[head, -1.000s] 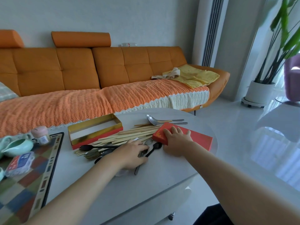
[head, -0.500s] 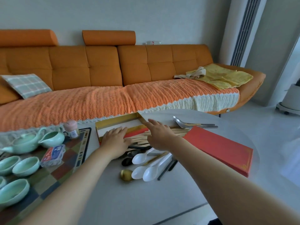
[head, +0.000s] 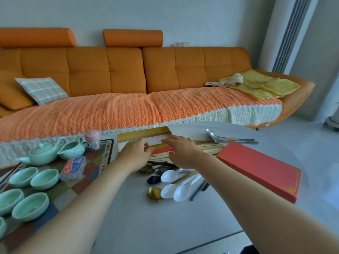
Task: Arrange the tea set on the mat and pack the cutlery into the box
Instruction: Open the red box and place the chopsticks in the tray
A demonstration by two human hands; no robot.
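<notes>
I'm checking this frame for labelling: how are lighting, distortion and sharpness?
Head view: soft, even daylight, brighter at the right edge; only faint shadows under the white spoons. Wide-angle bending curves the sofa and stretches both forearms. Centre fairly sharp; the left hand and right hand look slightly soft, as does the label print on the small pink-lidded jar.
</notes>
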